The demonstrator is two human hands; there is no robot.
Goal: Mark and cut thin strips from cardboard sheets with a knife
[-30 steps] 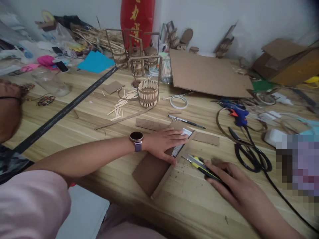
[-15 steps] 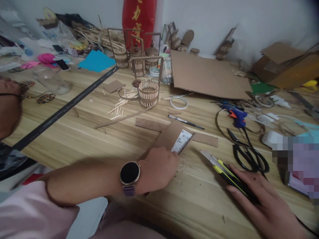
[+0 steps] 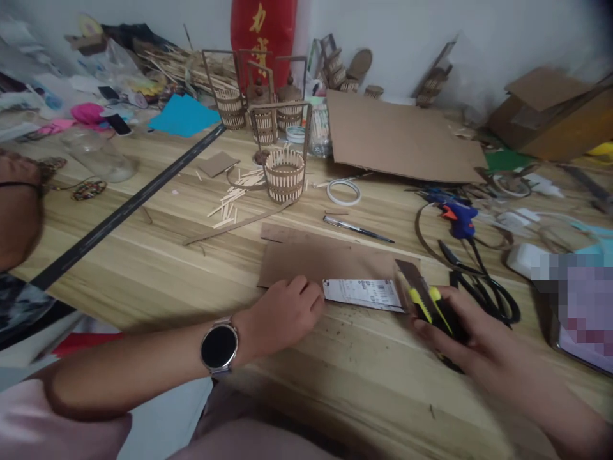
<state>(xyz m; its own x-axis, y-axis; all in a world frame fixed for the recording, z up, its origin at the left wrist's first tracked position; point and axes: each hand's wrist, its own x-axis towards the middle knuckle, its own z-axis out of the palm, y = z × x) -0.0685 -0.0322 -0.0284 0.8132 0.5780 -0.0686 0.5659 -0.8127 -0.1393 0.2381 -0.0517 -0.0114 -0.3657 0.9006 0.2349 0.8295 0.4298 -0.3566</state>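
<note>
Two hands at the card [image 3: 306, 259], which lies flat on the table [image 3: 335, 396], label up: left hand [image 3: 282, 316] has its fingers curled in at the near edge, pinch or press cannot be told; right hand [image 3: 479, 338] grips the knife [image 3: 438, 313], blade out by the right end. Step judged to be positioning the card; any cut would call for a firm hold, fingers clear of the blade. Beyond: pen [image 3: 359, 229], tape [image 3: 343, 192], basket [image 3: 285, 176].
</note>
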